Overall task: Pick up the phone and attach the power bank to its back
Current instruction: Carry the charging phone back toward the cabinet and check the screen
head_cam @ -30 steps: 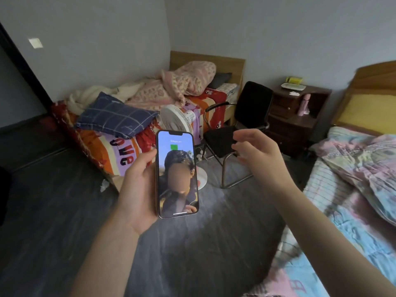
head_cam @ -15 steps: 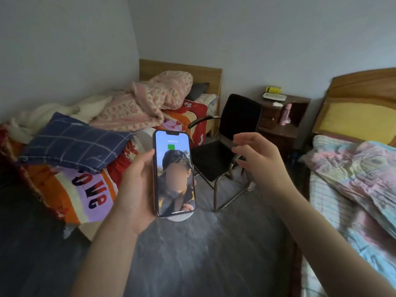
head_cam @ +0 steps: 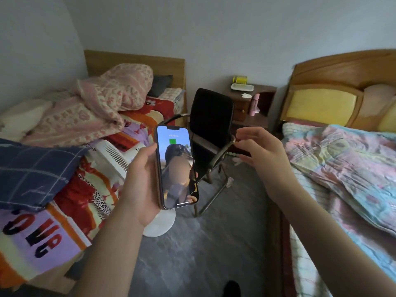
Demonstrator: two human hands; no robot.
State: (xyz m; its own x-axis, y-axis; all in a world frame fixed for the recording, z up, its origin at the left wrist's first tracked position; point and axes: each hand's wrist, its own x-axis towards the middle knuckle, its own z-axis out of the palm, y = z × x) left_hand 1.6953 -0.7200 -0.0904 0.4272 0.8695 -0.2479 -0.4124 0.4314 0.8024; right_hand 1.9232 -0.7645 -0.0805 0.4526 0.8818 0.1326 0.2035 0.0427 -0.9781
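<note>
My left hand (head_cam: 141,181) holds the phone (head_cam: 176,166) upright at the middle of the view, its lit screen facing me. The phone's back is turned away and hidden, so I cannot tell whether a power bank sits on it; no power bank shows anywhere. To the right of the phone my right hand (head_cam: 261,155) hovers at the same height, fingers loosely curled and apart, with nothing in it and a clear gap to the phone.
A cluttered bed (head_cam: 64,146) with quilts and a blue pillow lies left, a second bed (head_cam: 342,168) right. Between them stand a black chair (head_cam: 211,118), a white fan (head_cam: 115,155) and a dark nightstand (head_cam: 252,103). Grey floor (head_cam: 192,254) runs below my arms.
The view has swung right, bringing the right bed and nightstand further in. Both hands keep the same pose, the phone still in the left, the right hand slightly more open.
</note>
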